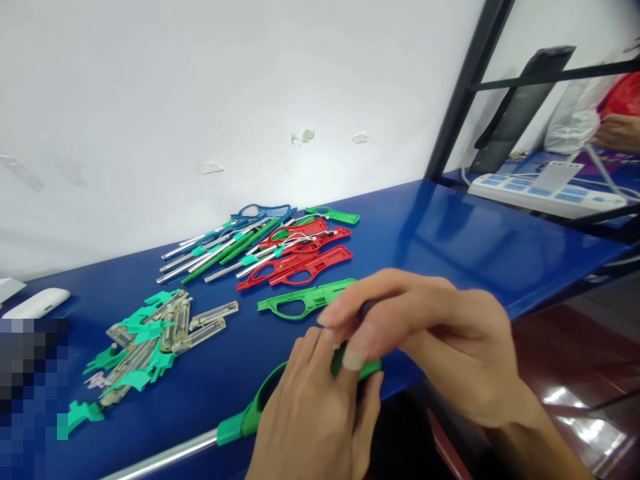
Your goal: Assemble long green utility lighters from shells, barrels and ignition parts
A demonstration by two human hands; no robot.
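Note:
My left hand (310, 407) is wrapped round the handle of a green long-nosed lighter (253, 413), whose silver tube points to the lower left. Above the handle's rear end is my right hand (445, 340), thumb and fingers drawn together; what they pinch, if anything, is hidden. Just beyond my fingers lies an open green lighter handle half (315, 297). Red handle halves (320, 263) are behind it, next to a pile of silver tubes (220, 260) with blue and green handle parts. On the left, clear fuel cartridges (205, 327) lie mixed with teal plastic pieces (145, 327).
A white wall (225, 100) rises behind the blue table (420, 233). At the right stand a black metal frame (460, 87) and a white power strip (550, 193). Another person's hand (620, 133) shows at the far right. A white rounded object (40, 303) lies at the left.

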